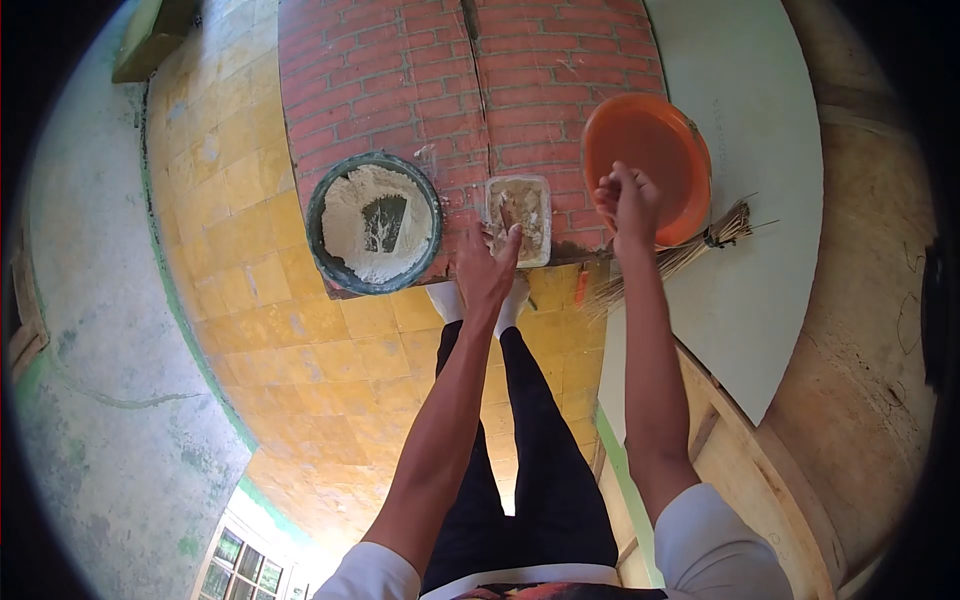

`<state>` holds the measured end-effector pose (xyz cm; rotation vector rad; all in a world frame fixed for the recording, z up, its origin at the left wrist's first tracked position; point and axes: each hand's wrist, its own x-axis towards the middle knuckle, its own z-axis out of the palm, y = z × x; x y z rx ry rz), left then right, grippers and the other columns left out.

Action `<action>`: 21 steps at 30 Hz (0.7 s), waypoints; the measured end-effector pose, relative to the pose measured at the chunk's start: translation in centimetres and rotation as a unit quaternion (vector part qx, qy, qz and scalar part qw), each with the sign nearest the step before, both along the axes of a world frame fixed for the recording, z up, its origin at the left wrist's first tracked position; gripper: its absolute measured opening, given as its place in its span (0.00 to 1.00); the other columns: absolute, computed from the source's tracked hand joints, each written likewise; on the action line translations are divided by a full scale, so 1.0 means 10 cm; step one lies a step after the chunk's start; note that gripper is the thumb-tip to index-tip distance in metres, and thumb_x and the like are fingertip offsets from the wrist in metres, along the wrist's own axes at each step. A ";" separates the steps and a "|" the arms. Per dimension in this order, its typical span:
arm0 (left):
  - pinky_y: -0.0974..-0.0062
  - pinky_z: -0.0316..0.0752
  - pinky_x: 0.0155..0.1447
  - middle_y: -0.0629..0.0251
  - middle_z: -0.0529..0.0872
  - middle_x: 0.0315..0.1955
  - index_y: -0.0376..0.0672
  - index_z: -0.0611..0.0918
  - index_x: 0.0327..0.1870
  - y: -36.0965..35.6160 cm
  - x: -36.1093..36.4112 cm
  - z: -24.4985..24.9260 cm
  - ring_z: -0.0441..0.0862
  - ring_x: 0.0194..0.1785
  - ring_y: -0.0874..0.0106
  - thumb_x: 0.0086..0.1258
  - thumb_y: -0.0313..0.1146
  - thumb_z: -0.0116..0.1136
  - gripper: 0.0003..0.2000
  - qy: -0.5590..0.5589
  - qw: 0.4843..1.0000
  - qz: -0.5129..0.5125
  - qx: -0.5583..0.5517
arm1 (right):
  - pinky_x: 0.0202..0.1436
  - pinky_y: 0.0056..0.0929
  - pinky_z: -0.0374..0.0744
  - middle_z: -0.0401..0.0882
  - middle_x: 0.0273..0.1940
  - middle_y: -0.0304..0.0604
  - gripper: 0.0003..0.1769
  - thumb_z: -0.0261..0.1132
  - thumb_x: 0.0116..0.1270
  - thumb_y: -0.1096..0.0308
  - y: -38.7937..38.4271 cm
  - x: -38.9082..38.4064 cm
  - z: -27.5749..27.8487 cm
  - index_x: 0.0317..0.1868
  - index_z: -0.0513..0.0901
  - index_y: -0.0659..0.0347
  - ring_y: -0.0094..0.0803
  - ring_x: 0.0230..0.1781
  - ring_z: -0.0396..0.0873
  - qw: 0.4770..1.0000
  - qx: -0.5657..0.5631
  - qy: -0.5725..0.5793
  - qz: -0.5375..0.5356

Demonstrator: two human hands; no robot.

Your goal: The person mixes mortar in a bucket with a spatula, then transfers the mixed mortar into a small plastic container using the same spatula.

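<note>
My left hand (488, 262) is at the left edge of a small white rectangular tub (541, 225), its fingers reaching over the rim. Inside the tub lies a brownish, floury mixture; whether my fingers hold any of it is too small to tell. My right hand (632, 203) is raised over the near left part of an orange basin (690, 160), its fingers curled together, what they hold hidden. Left of the tub stands a dark green round basin (318, 238) with white powder (375, 188) around a bare patch at its bottom.
The containers stand on a brick-patterned red surface (380, 80). A bundle of thin sticks (665, 272) lies beside the orange basin at the near right edge. Yellow floor tiles (230, 230) extend to the left and below. A pale board (750, 200) is at the right.
</note>
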<state>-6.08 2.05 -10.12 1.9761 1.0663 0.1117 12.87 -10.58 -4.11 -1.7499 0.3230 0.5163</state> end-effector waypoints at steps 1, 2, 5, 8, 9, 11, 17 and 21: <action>0.56 0.78 0.47 0.49 0.85 0.36 0.34 0.80 0.50 -0.02 0.03 0.00 0.85 0.41 0.53 0.72 0.52 0.66 0.24 -0.022 1.000 -0.010 0.014 | 0.41 0.31 0.88 0.86 0.30 0.42 0.19 0.59 0.79 0.56 -0.02 0.16 0.01 0.39 0.83 0.65 0.31 0.33 0.89 1.000 -0.011 0.003 -0.011; 0.56 0.78 0.47 0.49 0.85 0.36 0.34 0.80 0.50 -0.04 0.04 -0.01 0.85 0.41 0.53 0.72 0.52 0.66 0.24 -0.021 1.000 -0.009 0.014 | 0.44 0.32 0.90 0.87 0.31 0.43 0.20 0.57 0.80 0.55 -0.04 0.27 0.00 0.38 0.83 0.63 0.33 0.34 0.89 1.000 -0.021 0.007 -0.021; 0.57 0.79 0.45 0.50 0.87 0.36 0.34 0.82 0.48 -0.03 0.03 -0.05 0.86 0.39 0.54 0.69 0.47 0.69 0.21 -0.034 0.999 -0.002 -0.003 | 0.51 0.35 0.90 0.88 0.38 0.48 0.23 0.53 0.83 0.54 -0.06 0.49 -0.05 0.42 0.83 0.67 0.37 0.40 0.90 0.993 0.051 0.066 -0.085; 0.58 0.79 0.42 0.51 0.88 0.35 0.34 0.84 0.44 -0.02 0.03 -0.08 0.88 0.36 0.54 0.68 0.43 0.67 0.17 -0.031 0.999 -0.015 0.011 | 0.54 0.36 0.89 0.87 0.44 0.54 0.27 0.48 0.84 0.52 -0.08 0.57 -0.19 0.46 0.82 0.69 0.40 0.47 0.89 0.990 0.062 0.090 -0.089; 0.58 0.80 0.42 0.51 0.89 0.35 0.34 0.84 0.42 -0.02 0.02 -0.09 0.88 0.36 0.54 0.69 0.42 0.67 0.17 -0.035 0.999 -0.014 0.008 | 0.54 0.36 0.89 0.87 0.44 0.54 0.27 0.48 0.84 0.52 -0.09 0.58 -0.25 0.46 0.82 0.69 0.40 0.47 0.89 0.990 0.063 0.091 -0.088; 0.59 0.80 0.41 0.51 0.89 0.35 0.34 0.85 0.40 -0.01 0.01 -0.10 0.88 0.35 0.54 0.69 0.41 0.66 0.16 -0.038 0.999 -0.013 0.006 | 0.61 0.40 0.86 0.86 0.52 0.56 0.28 0.47 0.85 0.51 -0.12 0.59 -0.36 0.53 0.81 0.70 0.42 0.55 0.86 0.988 0.068 0.111 -0.089; 0.60 0.80 0.41 0.51 0.89 0.35 0.34 0.86 0.40 0.01 -0.02 -0.15 0.89 0.35 0.57 0.70 0.40 0.64 0.15 -0.041 0.999 -0.019 0.004 | 0.52 0.36 0.88 0.87 0.45 0.49 0.24 0.47 0.84 0.54 -0.20 0.59 -0.67 0.47 0.82 0.65 0.37 0.43 0.86 0.979 0.081 0.136 -0.125; 0.61 0.80 0.41 0.50 0.89 0.35 0.34 0.86 0.40 0.02 -0.04 -0.16 0.89 0.34 0.57 0.71 0.40 0.64 0.15 -0.051 0.999 -0.013 0.008 | 0.37 0.30 0.86 0.87 0.33 0.44 0.19 0.51 0.81 0.59 -0.24 0.63 -0.70 0.37 0.83 0.61 0.32 0.32 0.85 0.974 0.088 0.169 -0.120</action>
